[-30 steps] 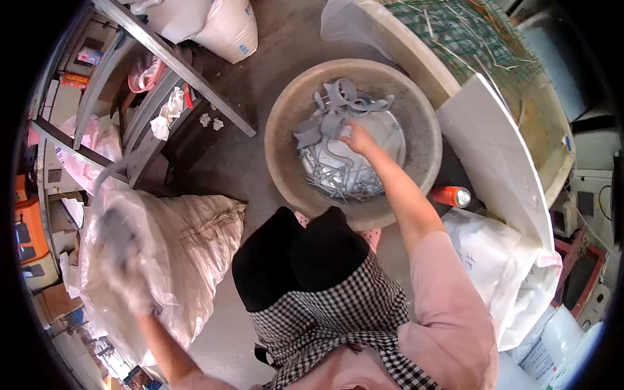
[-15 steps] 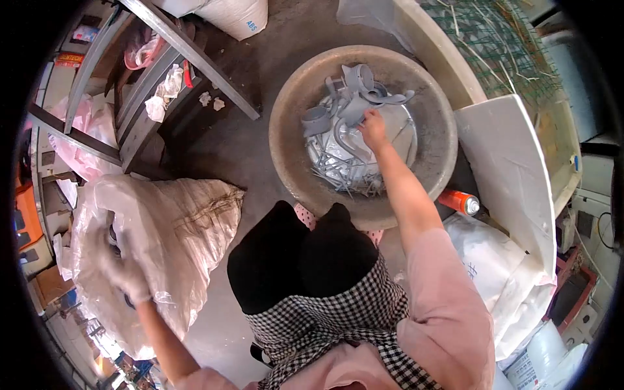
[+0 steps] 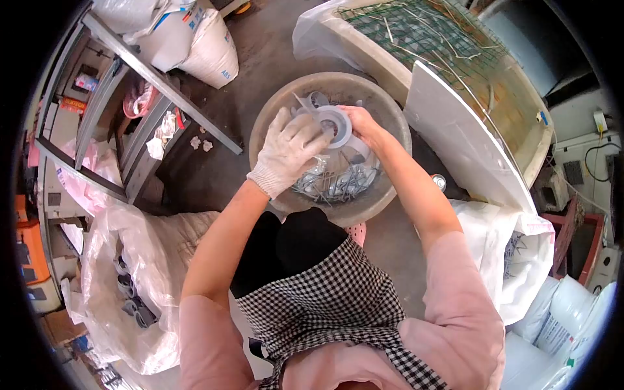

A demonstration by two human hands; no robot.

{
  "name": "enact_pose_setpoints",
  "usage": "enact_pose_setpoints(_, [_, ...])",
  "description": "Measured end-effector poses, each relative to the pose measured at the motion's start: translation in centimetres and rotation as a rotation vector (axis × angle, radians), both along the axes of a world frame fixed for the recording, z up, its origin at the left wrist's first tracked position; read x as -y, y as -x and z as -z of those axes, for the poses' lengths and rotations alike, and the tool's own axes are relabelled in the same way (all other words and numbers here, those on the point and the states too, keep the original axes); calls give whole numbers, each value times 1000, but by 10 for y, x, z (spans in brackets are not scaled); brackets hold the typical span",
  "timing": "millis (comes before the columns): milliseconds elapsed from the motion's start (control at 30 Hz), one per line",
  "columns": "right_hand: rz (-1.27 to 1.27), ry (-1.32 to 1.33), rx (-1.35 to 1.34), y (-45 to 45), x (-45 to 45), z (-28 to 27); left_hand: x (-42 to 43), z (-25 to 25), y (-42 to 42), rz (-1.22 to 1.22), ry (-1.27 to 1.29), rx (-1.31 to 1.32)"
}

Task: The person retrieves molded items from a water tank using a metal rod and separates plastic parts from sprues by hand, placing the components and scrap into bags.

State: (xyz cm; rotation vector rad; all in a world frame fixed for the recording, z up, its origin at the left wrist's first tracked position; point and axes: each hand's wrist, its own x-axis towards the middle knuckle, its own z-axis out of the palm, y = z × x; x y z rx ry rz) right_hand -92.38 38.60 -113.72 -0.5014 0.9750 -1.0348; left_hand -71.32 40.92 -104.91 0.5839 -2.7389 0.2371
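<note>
Over a wide grey basin [image 3: 268,107], both my hands meet at a grey plastic ring-shaped fitting [image 3: 342,137]. My right hand [image 3: 364,127], bare, grips the fitting's right side with the fingers closed. My left hand [image 3: 289,149] wears a white knit glove; its fingers curl over the left side of the same grey piece, partly covering it. Beneath them the basin holds more grey plastic pieces and many thin grey sprue sticks [image 3: 348,184] on shiny clear plastic. An open translucent sack [image 3: 172,260] at my left contains several grey fittings [image 3: 143,316].
A metal frame [image 3: 172,91] stands at upper left, with white ABS sacks [image 3: 211,55] behind it. Right of the basin, a white board [image 3: 465,136] leans against a tub with green mesh [image 3: 422,32]. A spray can [image 3: 439,182] and white bags [image 3: 481,247] lie at the right.
My gloved left hand has moved from the sack at left to the basin. My right hand has lifted a grey fitting from the pile, and both hands now meet at it. The view has shifted.
</note>
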Motion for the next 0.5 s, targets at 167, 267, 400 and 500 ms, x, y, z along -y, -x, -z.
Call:
enact_pose_setpoints(167, [-249, 82, -95, -10, 6, 7, -7, 3, 14, 50, -18, 142])
enact_pose_setpoints(267, [-239, 0, -71, -9, 3, -1, -8, 10, 9, -35, -34, 215])
enact_pose_setpoints(400, [-386, 298, -456, 3, -8, -25, -11, 15, 8, -152, -61, 129])
enact_pose_setpoints(500, [-434, 453, -685, 24, -27, -33, -10, 11, 7, -244, -131, 73])
